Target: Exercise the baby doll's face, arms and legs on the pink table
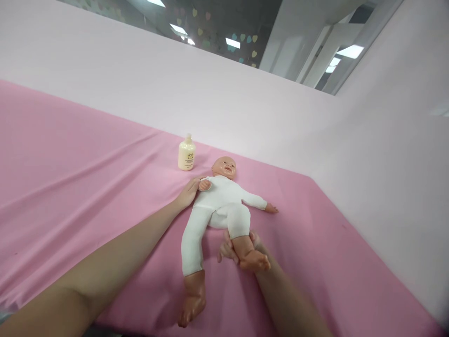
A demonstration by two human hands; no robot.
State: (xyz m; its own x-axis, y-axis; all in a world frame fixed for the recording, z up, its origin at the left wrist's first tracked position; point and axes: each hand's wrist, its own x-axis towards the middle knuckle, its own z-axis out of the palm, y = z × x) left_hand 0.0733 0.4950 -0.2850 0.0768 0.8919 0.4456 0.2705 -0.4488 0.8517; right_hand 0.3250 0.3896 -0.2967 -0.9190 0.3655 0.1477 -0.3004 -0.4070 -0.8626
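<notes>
A baby doll [220,192] with a white cloth body lies on its back on the pink cover [140,262], its head toward the wall. My left hand [190,191] rests beside the doll's shoulder, next to its small hand, with the fingers close together and partly hidden. Around the doll's lower leg [243,246], on the right, my right hand [229,248] is wrapped from beneath, and that leg is bent and raised. The doll's other leg [192,243] lies stretched toward me.
A cream-coloured bottle [186,155] stands upright left of the doll's head. Behind the cover rises a white wall [210,107] with a window [224,28] above it. Another wall [393,178] borders the right side.
</notes>
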